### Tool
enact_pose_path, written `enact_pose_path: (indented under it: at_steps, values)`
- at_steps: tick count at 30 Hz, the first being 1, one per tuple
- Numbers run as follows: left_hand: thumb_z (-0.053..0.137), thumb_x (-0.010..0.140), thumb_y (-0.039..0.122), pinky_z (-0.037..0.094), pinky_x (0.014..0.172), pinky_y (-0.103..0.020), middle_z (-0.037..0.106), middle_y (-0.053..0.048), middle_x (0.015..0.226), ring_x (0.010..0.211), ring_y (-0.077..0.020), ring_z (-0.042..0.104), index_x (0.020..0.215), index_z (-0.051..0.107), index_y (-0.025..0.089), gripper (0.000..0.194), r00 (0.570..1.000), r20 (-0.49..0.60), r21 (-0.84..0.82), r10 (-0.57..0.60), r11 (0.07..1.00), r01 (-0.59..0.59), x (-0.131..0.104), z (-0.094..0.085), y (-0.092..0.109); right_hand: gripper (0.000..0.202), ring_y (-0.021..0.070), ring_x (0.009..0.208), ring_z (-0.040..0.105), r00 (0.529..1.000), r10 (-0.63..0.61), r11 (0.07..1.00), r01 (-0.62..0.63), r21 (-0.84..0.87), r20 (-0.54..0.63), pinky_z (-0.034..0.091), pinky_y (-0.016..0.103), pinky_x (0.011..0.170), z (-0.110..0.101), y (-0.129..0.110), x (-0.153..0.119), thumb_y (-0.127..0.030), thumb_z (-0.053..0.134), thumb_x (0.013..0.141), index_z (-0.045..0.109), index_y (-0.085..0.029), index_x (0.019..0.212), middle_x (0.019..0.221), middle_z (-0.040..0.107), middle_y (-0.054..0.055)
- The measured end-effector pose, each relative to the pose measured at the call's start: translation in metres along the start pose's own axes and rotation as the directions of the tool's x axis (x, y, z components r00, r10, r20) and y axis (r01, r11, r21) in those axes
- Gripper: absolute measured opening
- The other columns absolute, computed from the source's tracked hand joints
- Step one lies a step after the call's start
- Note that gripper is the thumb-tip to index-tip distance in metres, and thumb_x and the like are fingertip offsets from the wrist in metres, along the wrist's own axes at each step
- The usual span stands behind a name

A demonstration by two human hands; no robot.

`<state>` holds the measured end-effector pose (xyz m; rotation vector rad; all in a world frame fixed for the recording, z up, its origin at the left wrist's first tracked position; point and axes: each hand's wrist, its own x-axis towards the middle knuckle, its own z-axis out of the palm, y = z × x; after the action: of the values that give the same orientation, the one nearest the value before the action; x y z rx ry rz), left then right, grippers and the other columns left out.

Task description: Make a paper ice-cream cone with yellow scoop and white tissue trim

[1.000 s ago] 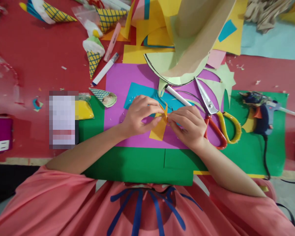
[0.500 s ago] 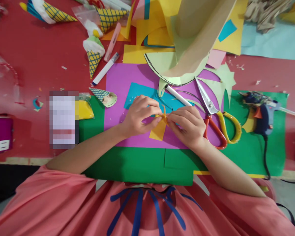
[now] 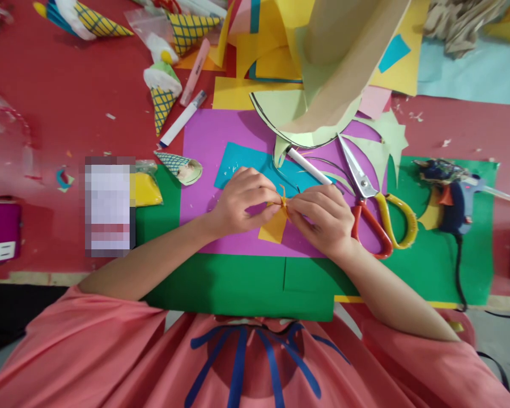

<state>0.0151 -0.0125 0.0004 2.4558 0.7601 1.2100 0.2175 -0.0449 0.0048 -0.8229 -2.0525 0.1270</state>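
Observation:
Between my two hands is a small orange-yellow paper piece (image 3: 284,203) with narrow pointed strips. My left hand (image 3: 246,198) pinches its left side between thumb and fingertips. On the other side, my right hand (image 3: 323,215) is closed on it, its fingers bent and partly hiding the piece. Below them a flat yellow paper scrap (image 3: 272,230) lies on the purple sheet (image 3: 212,238). Scissors (image 3: 365,190) with a red and a yellow handle rest just right of my right hand. A white marker (image 3: 309,165) lies beyond the fingers, beside a blue paper (image 3: 233,161).
A large pale green and beige curved paper form (image 3: 323,107) stands at the back. At right sits a glue gun (image 3: 457,204) with its cord on a green sheet (image 3: 480,272). Small paper cones (image 3: 164,102), a blurred-out phone-like object (image 3: 110,207) and a yellow packet (image 3: 144,188) are at left.
The orange-yellow paper piece has turned slightly between my fingertips, its strips now more upright. My hands have barely shifted, and everything else lies as before.

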Motion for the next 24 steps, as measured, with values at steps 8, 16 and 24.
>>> enact_pose_path:
  at_steps: [8,16,24]
  values:
    - [0.059,0.09,0.021,0.044,0.07,-0.029,0.071,0.002,0.076,0.072,-0.0124,0.063,0.085,0.058,0.022,0.006,1.0,0.019,-0.026,-0.014,1.0,0.015,0.0005,0.0009,0.003,0.017,0.0183,0.076,0.063,1.0,0.003,0.997,-0.005,0.076,0.025,0.053,0.034,0.069,0.0002,0.0027,0.0002,-0.009,0.063,0.086,0.062,-0.02,0.099,0.081,0.073,0.004]
    - [0.06,0.09,0.022,0.046,0.069,-0.028,0.071,0.001,0.076,0.071,-0.0126,0.064,0.085,0.057,0.021,0.006,0.999,0.044,0.028,0.032,0.999,-0.033,-0.005,0.0033,0.0018,0.015,0.0174,0.076,0.064,0.999,0.012,0.998,-0.015,0.068,0.05,0.053,0.033,0.069,0.0009,0.001,-0.0005,-0.011,0.061,0.089,0.062,-0.022,0.098,0.081,0.072,0.003]
    - [0.055,0.094,0.022,0.047,0.071,-0.028,0.072,0.002,0.078,0.074,-0.0122,0.065,0.086,0.056,0.021,0.007,0.999,0.036,0.054,-0.002,0.999,0.0,-0.0037,0.0023,0.0026,0.005,0.0163,0.074,0.066,0.971,0.215,0.929,-0.236,0.284,0.1,0.053,0.032,0.07,-0.0012,-0.0019,0.0068,-0.015,0.062,0.09,0.064,-0.019,0.09,0.079,0.072,0.003]
